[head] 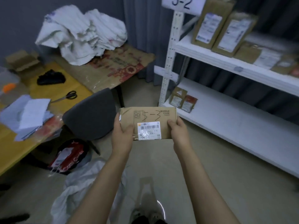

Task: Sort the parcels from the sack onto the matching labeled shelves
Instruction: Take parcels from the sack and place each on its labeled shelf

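Underfoot lies a pale floor [202, 167], with grey walls behind. At nine o'clock a yellow desk [53, 89] carries scissors [69, 95] and loose papers [29, 117]. At two o'clock a white shelf rack [226, 65], signed 5-2, holds brown boxes [208, 28] on its upper board. A grey chair [90, 113] stands at ten o'clock, just beside the hands. A crumpled white sack [72, 194] lies at seven o'clock. At the centre a flat brown parcel [150, 117] marked 5-3 is in the air. The left hand [123, 136] pinches its left end and the right hand [179, 133] pinches its right end, thumbs on top.
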